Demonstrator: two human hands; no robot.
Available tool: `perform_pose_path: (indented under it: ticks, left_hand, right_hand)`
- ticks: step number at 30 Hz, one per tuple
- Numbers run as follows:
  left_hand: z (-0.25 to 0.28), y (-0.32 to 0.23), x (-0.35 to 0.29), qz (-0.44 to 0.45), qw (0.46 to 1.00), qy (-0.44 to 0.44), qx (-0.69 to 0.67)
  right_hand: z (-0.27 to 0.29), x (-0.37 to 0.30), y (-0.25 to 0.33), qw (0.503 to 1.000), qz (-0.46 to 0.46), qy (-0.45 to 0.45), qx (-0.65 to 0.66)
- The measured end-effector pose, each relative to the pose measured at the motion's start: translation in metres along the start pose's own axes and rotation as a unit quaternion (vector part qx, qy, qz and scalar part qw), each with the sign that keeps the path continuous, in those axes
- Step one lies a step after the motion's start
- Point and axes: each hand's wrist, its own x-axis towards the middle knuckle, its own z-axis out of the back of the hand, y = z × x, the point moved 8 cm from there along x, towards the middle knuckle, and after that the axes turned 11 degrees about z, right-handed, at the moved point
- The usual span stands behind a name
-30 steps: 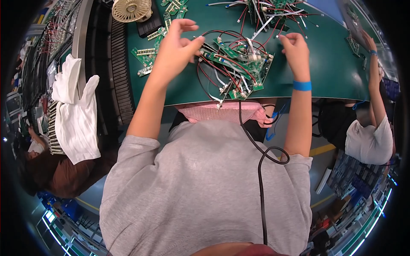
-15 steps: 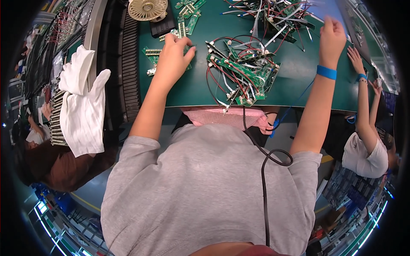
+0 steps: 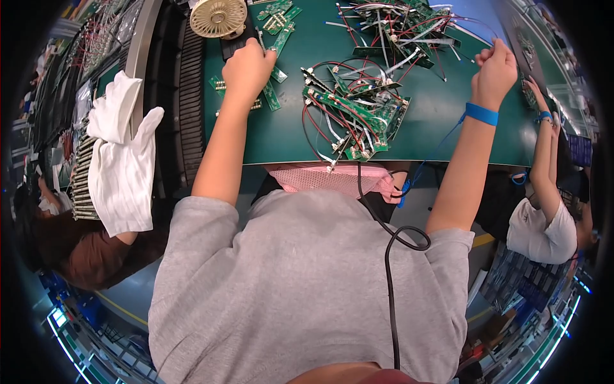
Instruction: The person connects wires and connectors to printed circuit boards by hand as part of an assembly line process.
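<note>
My right hand (image 3: 495, 73), a blue band around its wrist, is closed at the right side of the green table. Thin red and white wires (image 3: 474, 25) arc to its fingertips from a heap of wired circuit boards (image 3: 409, 32) at the back. My left hand (image 3: 248, 69) is curled above small green circuit boards (image 3: 272, 96) at the left. Its fingers are bent together beside another board strip (image 3: 282, 38), and what they hold, if anything, is hidden. Between my hands lies a second tangle of wired boards (image 3: 364, 115), nearer the front edge.
A cream fan (image 3: 219, 16) stands at the back left, next to a black ribbed conveyor (image 3: 185, 96). White gloves (image 3: 121, 160) lie on the far left. A co-worker's hands (image 3: 538, 96) are at the right edge. A blue cord (image 3: 441, 153) runs from my wristband.
My left hand has moved up and slightly left, and its fingers have curled in. The right hand has lowered slightly, with wires now visible stretching to it from the back heap.
</note>
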Motion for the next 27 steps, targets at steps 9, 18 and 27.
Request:
perform_pose_path:
  ticks: [9, 18, 27]
  left_hand:
    - [0.003, 0.007, -0.007, 0.05, 0.841, 0.179, -0.509]
    - [0.006, -0.033, -0.036, -0.036, 0.651, 0.348, -0.674]
    - [0.001, -0.076, -0.09, -0.038, 0.467, 0.513, -0.72]
  right_hand:
    - [0.021, 0.013, -0.013, 0.992, -0.086, -0.041, 0.078]
    - [0.033, 0.012, 0.01, 0.995, -0.047, -0.059, 0.059]
    - [0.048, -0.032, 0.092, 0.992, -0.038, 0.062, 0.105]
